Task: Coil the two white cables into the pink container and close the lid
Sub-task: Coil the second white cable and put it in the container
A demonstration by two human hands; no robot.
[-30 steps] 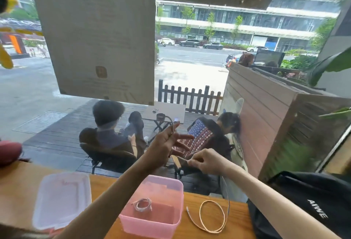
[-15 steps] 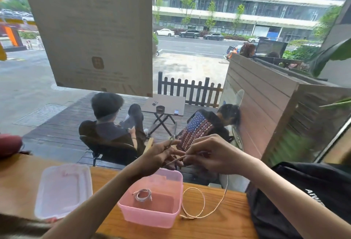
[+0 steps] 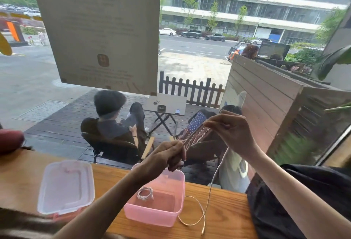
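White charging cable (image 3: pixel 206 203), the second of the two, is trailing its free plug end on the wooden counter (image 3: pixel 224 218) just right of the pink container (image 3: pixel 171 217), nearest the camera, with the plug pointing toward the viewer. From there it is curling in one loose loop against the container's right wall, then rising steeply up and away, so its long axis is running from near-low to far-high, leaning slightly right. Inside the container, against its left half, the first cable (image 3: pixel 145 193) is already lying as a small tight coil. Left of the container, well apart, the clear lid (image 3: pixel 65 186) is resting flat on the counter, still off. Above the container's far rim, the left hand (image 3: pixel 168 158) is closing its fingers around the upper turns of the cable. Farther back and to the right, the right hand (image 3: pixel 230 131) is pinching the strand between thumb and fingertips and drawing it taut toward the left hand. Judging by how it is hanging and looping, the cable is looking light, limp and a little springy, likely to unwind if released, so holding the gathered turns firmly in the left hand and feeding short lengths from the right seems wisest, keeping stress off the plug joint.
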